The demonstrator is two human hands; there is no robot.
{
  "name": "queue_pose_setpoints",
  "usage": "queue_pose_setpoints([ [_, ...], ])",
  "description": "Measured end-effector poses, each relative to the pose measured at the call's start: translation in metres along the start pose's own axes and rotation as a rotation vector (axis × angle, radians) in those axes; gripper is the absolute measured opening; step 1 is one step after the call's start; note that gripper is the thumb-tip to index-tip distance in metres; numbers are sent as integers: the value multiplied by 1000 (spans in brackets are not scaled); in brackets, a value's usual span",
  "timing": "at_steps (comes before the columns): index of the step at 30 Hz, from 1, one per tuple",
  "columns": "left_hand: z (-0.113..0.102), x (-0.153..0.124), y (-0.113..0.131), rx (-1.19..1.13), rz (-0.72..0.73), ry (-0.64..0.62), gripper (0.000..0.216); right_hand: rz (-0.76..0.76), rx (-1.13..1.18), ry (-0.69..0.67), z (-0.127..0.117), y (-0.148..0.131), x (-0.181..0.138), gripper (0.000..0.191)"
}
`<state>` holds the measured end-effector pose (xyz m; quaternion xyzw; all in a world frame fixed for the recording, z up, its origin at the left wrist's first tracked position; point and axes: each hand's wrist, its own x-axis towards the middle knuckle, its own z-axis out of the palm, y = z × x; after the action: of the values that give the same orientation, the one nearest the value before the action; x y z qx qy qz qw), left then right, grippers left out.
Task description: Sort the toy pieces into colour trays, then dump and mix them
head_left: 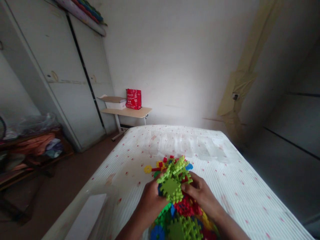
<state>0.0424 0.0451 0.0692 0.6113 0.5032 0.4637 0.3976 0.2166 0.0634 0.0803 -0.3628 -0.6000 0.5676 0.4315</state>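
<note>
Both of my hands hold a cluster of light green interlocking plastic pieces [173, 180] above a bed. My left hand [150, 201] grips the cluster from the left, fingers curled round it. From the right, my right hand [203, 195] pinches the same cluster with closed fingers. Under and in front of my hands lies a heap of red, green, blue and yellow toothed pieces [183, 218]. A few loose pieces, one of them a yellow piece [147, 169], lie just beyond on the mattress.
The bed has a white mattress with red dots [245, 193]. A small side table [130, 112] at the wall carries a red bag [133, 99] and a white box. Pale wardrobe doors [62, 76] stand at the left, with a cluttered low bench [30, 146] beside them.
</note>
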Motion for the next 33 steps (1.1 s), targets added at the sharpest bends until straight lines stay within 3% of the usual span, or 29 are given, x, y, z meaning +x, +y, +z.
queue_pose_setpoints([
  [3,-5,-1,-11,42,-62,7,42,-6,-138,13,1,3,4,27],
  [6,-12,-5,-27,141,-131,101,32,-11,-275,11,9,10,9,21],
  [10,-23,-11,-45,239,-109,269,29,-90,-400,-67,29,8,12,24],
  [13,-29,-14,-53,255,-94,325,29,-170,-485,-113,32,-2,16,29],
  [16,-32,-14,-56,270,-105,376,33,-189,-686,49,11,-4,28,31],
  [19,-33,-10,-58,232,-147,452,35,-132,-969,261,-26,12,47,39],
  [22,-33,1,-63,154,-185,518,37,-70,-1108,248,-52,36,63,45],
  [25,-32,12,-70,215,-157,492,46,-7,-1134,176,-54,53,73,55],
  [28,-31,20,-76,422,-121,382,52,28,-1142,111,-38,58,76,60],
  [33,-33,24,-77,600,-64,274,50,-60,-1010,-50,-5,54,81,62],
])
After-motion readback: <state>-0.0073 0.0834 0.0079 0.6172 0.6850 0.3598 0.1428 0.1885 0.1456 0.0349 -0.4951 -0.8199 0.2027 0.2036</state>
